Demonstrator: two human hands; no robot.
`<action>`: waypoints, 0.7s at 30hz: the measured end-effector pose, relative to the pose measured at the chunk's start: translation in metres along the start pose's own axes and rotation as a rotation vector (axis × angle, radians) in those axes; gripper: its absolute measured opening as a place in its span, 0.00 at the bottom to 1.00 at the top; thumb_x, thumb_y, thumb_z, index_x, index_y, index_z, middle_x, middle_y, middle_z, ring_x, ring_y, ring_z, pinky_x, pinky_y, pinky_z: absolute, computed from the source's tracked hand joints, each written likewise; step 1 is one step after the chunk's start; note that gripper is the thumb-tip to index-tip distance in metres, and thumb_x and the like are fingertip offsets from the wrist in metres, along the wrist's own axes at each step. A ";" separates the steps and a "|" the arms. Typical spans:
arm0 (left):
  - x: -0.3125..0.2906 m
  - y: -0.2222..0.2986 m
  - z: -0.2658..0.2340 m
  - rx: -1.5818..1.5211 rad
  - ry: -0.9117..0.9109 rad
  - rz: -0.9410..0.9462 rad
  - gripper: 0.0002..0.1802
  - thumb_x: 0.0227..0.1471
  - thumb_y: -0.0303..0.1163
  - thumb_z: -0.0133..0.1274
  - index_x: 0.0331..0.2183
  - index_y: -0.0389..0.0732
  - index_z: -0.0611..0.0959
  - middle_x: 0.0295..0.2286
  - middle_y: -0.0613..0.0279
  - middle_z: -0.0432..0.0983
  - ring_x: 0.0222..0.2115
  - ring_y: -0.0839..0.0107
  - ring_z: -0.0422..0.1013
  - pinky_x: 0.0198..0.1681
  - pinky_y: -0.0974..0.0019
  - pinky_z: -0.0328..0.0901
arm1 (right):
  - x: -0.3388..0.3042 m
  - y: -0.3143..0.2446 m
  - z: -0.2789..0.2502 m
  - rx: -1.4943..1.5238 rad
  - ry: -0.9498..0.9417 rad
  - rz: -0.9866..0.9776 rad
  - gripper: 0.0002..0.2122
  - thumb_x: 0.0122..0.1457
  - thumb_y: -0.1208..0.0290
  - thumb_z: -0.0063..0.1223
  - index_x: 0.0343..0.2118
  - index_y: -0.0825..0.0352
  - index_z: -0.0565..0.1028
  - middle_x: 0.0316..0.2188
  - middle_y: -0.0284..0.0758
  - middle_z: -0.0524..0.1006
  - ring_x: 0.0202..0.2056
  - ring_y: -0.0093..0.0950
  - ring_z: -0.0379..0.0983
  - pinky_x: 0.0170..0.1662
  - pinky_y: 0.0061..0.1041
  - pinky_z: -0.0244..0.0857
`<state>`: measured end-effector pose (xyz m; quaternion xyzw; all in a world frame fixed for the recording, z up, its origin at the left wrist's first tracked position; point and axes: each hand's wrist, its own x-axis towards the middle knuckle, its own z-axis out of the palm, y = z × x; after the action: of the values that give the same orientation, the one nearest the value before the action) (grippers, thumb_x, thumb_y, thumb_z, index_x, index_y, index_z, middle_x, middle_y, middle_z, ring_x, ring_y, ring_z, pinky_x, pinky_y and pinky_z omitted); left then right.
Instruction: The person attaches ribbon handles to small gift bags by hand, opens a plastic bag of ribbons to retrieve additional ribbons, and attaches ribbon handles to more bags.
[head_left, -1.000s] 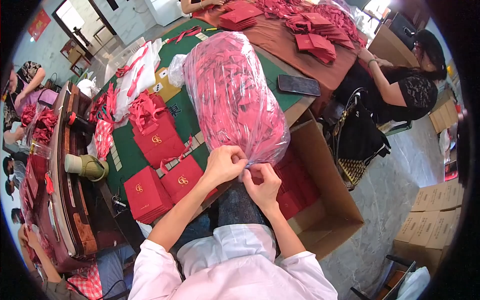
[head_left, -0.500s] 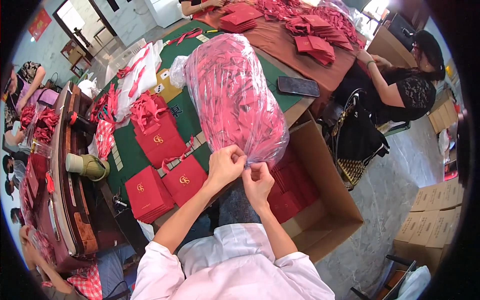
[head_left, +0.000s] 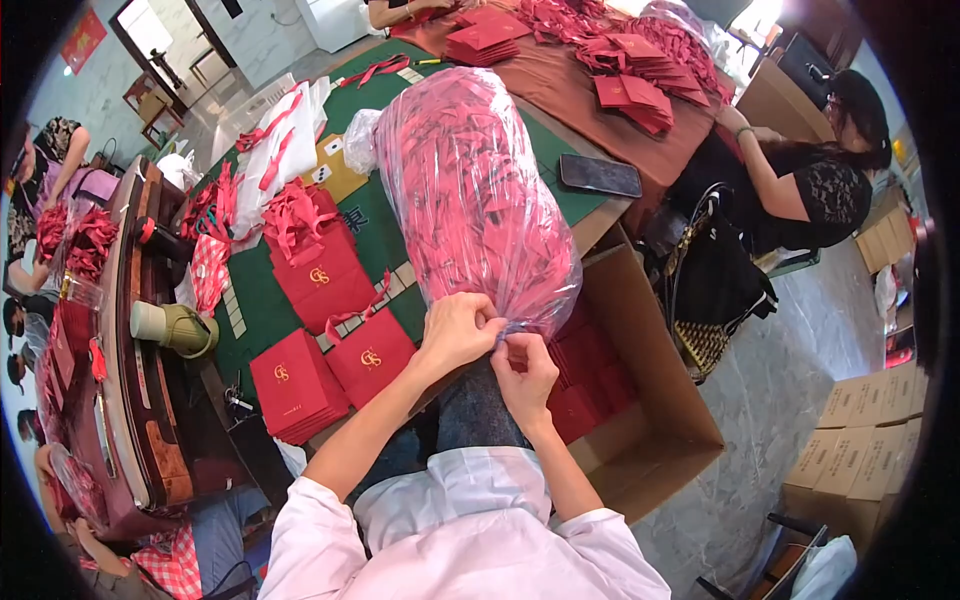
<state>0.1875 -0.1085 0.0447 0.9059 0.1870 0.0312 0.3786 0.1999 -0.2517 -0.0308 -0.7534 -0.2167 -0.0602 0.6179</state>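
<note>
A large clear plastic bag [head_left: 480, 190], stuffed with red ribbon-like pieces, lies across the green table with its near end toward me. My left hand [head_left: 460, 330] pinches the gathered neck of this bag from the left. Just to its right, my right hand [head_left: 527, 372] is closed at the same gathered spot, thumb and forefinger together. A thin bluish tie or twisted bit of plastic shows between the fingertips; its exact kind is too small to tell. Left of my hands lie stacks of red paper gift bags [head_left: 370, 358] with gold lettering.
An open cardboard box [head_left: 680, 400] holding red bags stands to my right. A phone [head_left: 600, 175] lies on the table's right corner, and a green flask [head_left: 180, 330] is at the left. One person sits at the right; others work at the left and far side.
Both hands have shifted slightly right at the bag's neck, the right hand turning a little. The bag stays in place.
</note>
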 end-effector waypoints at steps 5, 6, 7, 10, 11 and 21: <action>-0.001 0.010 0.004 0.033 0.058 -0.037 0.13 0.40 0.40 0.62 0.23 0.39 0.85 0.19 0.57 0.78 0.24 0.55 0.77 0.29 0.55 0.69 | 0.002 -0.009 -0.002 0.054 0.038 0.029 0.07 0.53 0.80 0.63 0.33 0.69 0.75 0.24 0.33 0.79 0.27 0.20 0.78 0.32 0.20 0.73; -0.001 0.010 0.004 0.032 0.056 -0.037 0.13 0.40 0.40 0.62 0.23 0.39 0.85 0.19 0.57 0.78 0.24 0.55 0.77 0.29 0.55 0.69 | 0.003 -0.011 -0.003 0.053 0.038 0.030 0.07 0.53 0.80 0.63 0.33 0.69 0.75 0.24 0.33 0.79 0.27 0.20 0.78 0.32 0.20 0.73; -0.001 0.009 0.003 0.031 0.057 -0.037 0.13 0.41 0.40 0.62 0.23 0.39 0.85 0.19 0.56 0.78 0.24 0.55 0.77 0.29 0.55 0.69 | 0.005 -0.015 -0.003 0.063 0.031 0.069 0.07 0.53 0.79 0.64 0.33 0.69 0.75 0.25 0.33 0.79 0.27 0.20 0.78 0.33 0.20 0.73; -0.001 0.008 0.004 0.025 0.056 -0.042 0.13 0.41 0.39 0.62 0.23 0.38 0.85 0.19 0.55 0.78 0.25 0.54 0.77 0.30 0.54 0.69 | 0.006 -0.017 -0.004 0.063 0.011 0.110 0.07 0.54 0.79 0.63 0.33 0.70 0.76 0.26 0.34 0.80 0.27 0.21 0.78 0.33 0.20 0.73; -0.001 0.008 0.005 0.020 0.055 -0.047 0.13 0.41 0.39 0.62 0.23 0.38 0.85 0.20 0.55 0.78 0.25 0.54 0.77 0.30 0.54 0.69 | 0.006 -0.016 -0.005 0.052 0.000 0.113 0.06 0.55 0.79 0.62 0.33 0.70 0.76 0.26 0.34 0.80 0.27 0.21 0.78 0.32 0.20 0.73; -0.001 0.011 0.006 0.020 0.074 -0.047 0.12 0.42 0.38 0.61 0.23 0.38 0.84 0.20 0.53 0.78 0.25 0.52 0.77 0.30 0.53 0.69 | 0.008 -0.001 0.002 0.027 -0.040 0.075 0.06 0.56 0.78 0.62 0.29 0.71 0.74 0.23 0.32 0.77 0.24 0.18 0.74 0.28 0.20 0.68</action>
<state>0.1906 -0.1197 0.0483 0.9033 0.2224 0.0539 0.3628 0.2065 -0.2476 -0.0276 -0.7538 -0.2014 -0.0188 0.6252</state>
